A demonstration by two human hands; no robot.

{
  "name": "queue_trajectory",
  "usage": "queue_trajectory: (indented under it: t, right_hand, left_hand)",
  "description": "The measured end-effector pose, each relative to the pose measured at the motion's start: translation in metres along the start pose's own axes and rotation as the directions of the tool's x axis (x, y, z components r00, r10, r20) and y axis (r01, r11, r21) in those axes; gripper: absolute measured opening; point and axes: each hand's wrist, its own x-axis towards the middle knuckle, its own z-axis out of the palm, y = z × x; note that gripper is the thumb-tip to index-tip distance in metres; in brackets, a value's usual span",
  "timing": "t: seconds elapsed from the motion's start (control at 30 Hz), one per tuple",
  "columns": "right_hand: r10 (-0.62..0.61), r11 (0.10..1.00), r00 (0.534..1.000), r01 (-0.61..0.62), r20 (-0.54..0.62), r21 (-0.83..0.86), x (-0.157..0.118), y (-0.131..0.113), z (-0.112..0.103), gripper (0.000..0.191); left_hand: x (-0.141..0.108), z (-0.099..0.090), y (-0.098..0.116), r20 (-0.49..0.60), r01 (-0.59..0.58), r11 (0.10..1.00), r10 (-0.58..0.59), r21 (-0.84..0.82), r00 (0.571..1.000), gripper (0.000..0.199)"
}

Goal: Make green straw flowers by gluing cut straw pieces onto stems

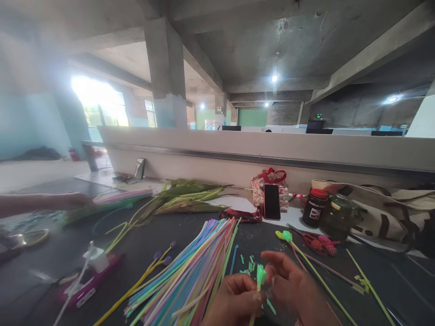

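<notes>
My left hand [234, 296] is closed, thumb and fingers pinching the yellowish stem of a small green flower bud [260, 275] that stands upright. Right beside the bud is my right hand [292, 285], slightly blurred, its fingers curved and apart; I cannot tell whether a fingertip touches the bud. Short green cut pieces [271, 306] lie on the dark table around my hands. To the left spreads a large bundle of pastel fuzzy craft stems [190, 271], probably pipe cleaners. A finished-looking stem with a green head [287, 236] lies to the right.
A yellow stem with purple buds [146, 276] and a purple power strip [91, 285] lie left. Behind are green corn husks [190, 199], a phone [272, 201], a dark red-lidded jar [315, 208] and a canvas bag [377, 222]. Another person's arm [44, 203] reaches in at far left.
</notes>
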Motion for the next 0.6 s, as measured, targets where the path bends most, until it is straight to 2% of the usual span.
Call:
queue_trajectory:
  t: [0.07,0.17,0.33,0.5,0.6]
  right_hand:
    - [0.065,0.998,0.998,-0.066,-0.020,-0.010,-0.002,0.003,-0.003,0.037]
    - [0.125,0.992,0.992,-0.125,0.018,-0.028,-0.007,0.004,-0.005,0.035]
    - [0.138,0.989,0.990,-0.137,0.017,-0.050,-0.014,0.000,-0.001,0.032]
    - [0.110,0.994,0.991,-0.108,0.073,-0.027,-0.010,0.006,0.003,0.031]
    - [0.091,0.995,0.994,-0.089,0.058,-0.048,-0.007,0.011,0.003,0.031]
  left_hand:
    - [0.001,0.001,-0.003,-0.075,-0.045,0.999,0.046,0.020,0.996,0.034]
    - [0.001,0.001,-0.005,-0.138,-0.076,0.993,0.088,0.094,0.987,0.034]
    - [0.001,0.001,-0.002,-0.177,-0.045,0.977,0.082,0.206,0.981,0.030]
    - [0.001,0.002,0.002,-0.239,-0.090,0.938,0.177,0.335,0.955,0.029]
    - [0.001,0.004,0.005,-0.260,-0.099,0.913,0.215,0.396,0.941,0.028]
